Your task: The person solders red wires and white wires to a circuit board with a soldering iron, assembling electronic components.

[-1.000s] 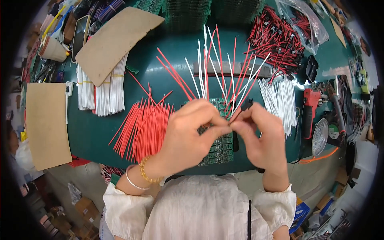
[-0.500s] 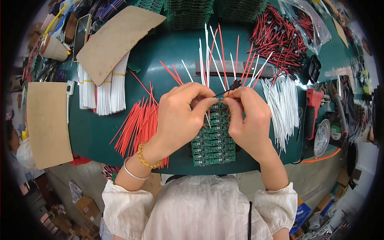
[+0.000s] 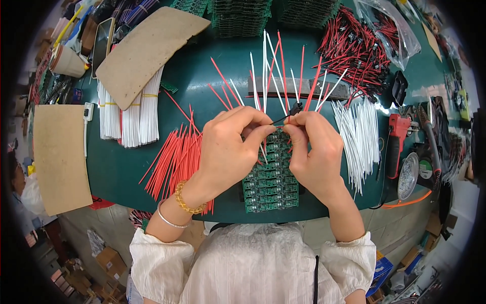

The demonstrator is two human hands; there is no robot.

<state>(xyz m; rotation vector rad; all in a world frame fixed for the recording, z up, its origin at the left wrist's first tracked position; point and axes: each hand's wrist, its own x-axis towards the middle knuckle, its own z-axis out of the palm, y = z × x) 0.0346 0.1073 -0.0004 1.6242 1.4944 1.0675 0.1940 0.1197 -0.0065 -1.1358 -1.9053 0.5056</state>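
Observation:
Over the far end of a green circuit board panel, my left hand and my right hand pinch a short red and black connector lead stretched between their fingertips. Its black plug sticks up by my right fingers. The fingertips nearly meet at the panel's far edge, and they partly hide the wire ends there. Red and white wires fan out beyond the hands from that end of the panel. Loose red wires lie left of my left hand, and loose white wires lie right of my right hand.
A grey bar lies behind the wires. Stacked green boards and a heap of red-black leads stand farther back. Bundled white wires sit under cardboard at left; a red-handled tool lies at right.
Both hands keep their pinch in nearly the same place. The black plug has tipped slightly left, and the fanned wires have shifted a little, the red ones at left standing more upright.

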